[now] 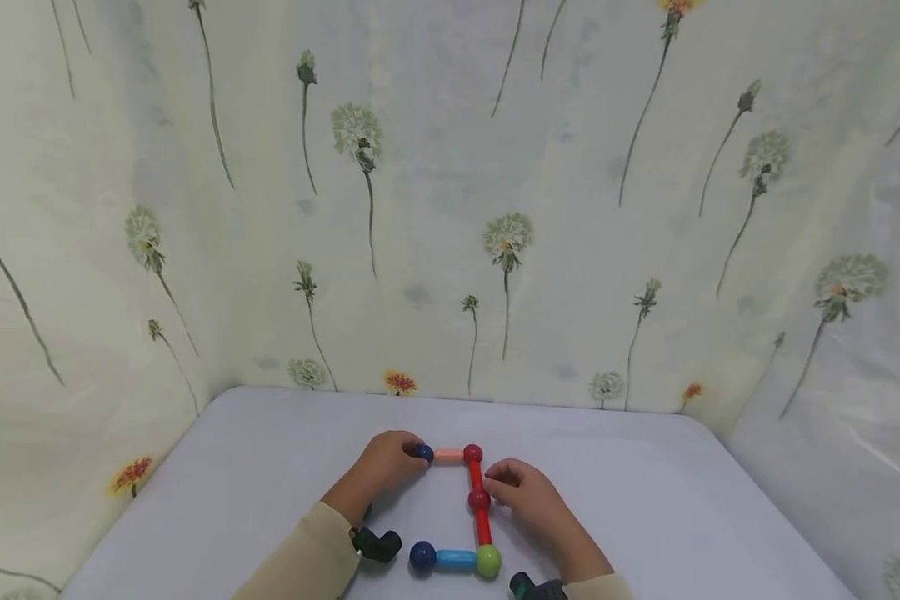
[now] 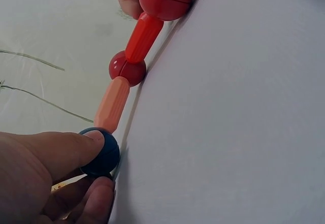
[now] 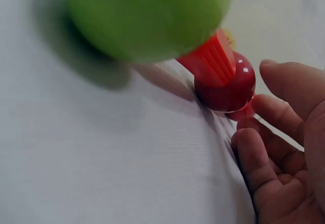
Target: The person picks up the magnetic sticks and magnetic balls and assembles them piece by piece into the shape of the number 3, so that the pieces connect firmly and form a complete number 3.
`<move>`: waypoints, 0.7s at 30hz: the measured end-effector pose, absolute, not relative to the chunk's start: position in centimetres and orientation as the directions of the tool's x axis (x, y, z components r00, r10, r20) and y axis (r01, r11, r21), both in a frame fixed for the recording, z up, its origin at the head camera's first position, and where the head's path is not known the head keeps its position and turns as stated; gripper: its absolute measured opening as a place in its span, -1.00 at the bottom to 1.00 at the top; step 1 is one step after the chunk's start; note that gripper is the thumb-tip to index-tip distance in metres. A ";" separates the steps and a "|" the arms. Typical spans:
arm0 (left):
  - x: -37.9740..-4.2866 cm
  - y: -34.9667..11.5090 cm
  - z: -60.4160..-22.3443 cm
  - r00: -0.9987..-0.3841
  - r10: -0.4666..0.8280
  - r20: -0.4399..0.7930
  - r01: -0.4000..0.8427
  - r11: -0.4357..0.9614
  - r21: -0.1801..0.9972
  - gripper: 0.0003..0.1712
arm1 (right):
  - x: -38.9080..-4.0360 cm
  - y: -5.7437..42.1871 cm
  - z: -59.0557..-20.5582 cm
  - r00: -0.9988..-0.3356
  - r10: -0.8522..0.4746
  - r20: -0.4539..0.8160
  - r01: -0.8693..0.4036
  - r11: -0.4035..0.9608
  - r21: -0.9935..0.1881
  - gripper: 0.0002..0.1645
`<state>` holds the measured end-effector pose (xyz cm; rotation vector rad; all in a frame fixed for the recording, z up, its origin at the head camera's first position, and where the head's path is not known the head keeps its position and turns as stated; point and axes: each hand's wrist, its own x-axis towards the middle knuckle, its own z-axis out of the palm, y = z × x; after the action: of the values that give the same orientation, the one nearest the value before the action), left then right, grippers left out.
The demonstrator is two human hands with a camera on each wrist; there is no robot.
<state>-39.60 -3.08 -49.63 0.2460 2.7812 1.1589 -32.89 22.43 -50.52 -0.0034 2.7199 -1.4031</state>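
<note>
On the table lies a chain of balls and rods with its left side unjoined. My left hand [image 1: 390, 458] pinches the dark blue ball [image 2: 104, 155] at the far left end between thumb and fingers. From that ball a peach rod [image 1: 448, 455] runs to a red ball [image 1: 472, 453]. A red rod [image 1: 476, 475], a second red ball [image 1: 479, 499] and another red rod [image 1: 483, 527] lead to a green ball [image 1: 488, 561]. A light blue rod [image 1: 456, 559] ends in a second dark blue ball [image 1: 423, 556]. My right hand [image 1: 528, 496], fingers loosely bent, is beside the middle red ball.
The white table [image 1: 630, 467] backs onto a hanging cloth [image 1: 435, 192] printed with dandelions. Dark camera mounts [image 1: 378, 546] sit at both wrists, the left one close to the near dark blue ball.
</note>
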 end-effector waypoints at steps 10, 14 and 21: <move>-38.8 -3.0 -49.9 -0.979 0.197 -0.060 0.093 0.684 0.723 -0.58 | -30.9 22.5 -50.6 -0.991 -0.097 -0.092 0.014 0.609 -0.793 -0.63; -39.0 -2.9 -50.1 -0.980 0.192 -0.053 0.096 0.687 0.720 -0.57 | -30.9 22.5 -50.6 -0.991 -0.107 -0.077 -0.005 0.616 -0.788 -0.65; -39.5 -3.0 -49.9 -0.983 0.180 -0.035 0.102 0.698 0.709 -0.54 | -31.2 22.3 -50.4 -0.993 -0.104 -0.052 -0.025 0.629 -0.777 -0.65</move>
<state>-39.53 -2.98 -49.89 0.2336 2.7996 1.1599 -31.22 22.33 -50.41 -0.1086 2.7518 -1.3101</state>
